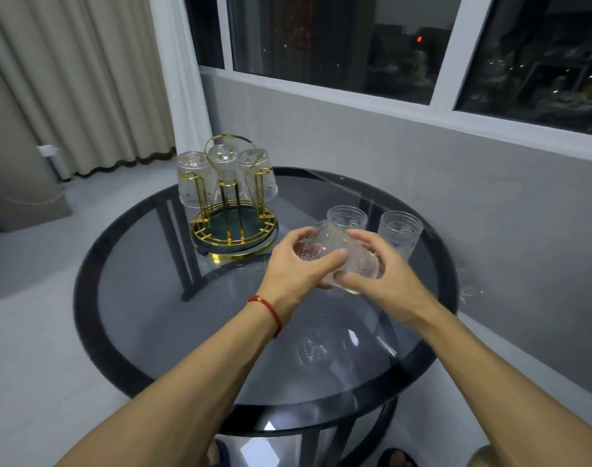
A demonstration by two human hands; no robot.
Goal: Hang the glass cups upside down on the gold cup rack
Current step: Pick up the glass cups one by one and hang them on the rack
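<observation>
The gold cup rack [233, 227] stands on a dark green base at the table's far left. Three glass cups hang upside down on it: a left one [193, 178], a middle one [223, 163] and a right one [259, 175]. Both hands hold one patterned glass cup [335, 256] tilted on its side above the table's middle. My left hand [296, 264] grips it from the left, my right hand [385, 274] from the right. Two more cups stand upright just behind the hands, one [348, 218] partly hidden and one [399, 230] further right.
The round dark glass table [193, 335] has a black rim and stands beside a grey wall under a window. Curtains hang at the far left. My feet show below the table's near edge.
</observation>
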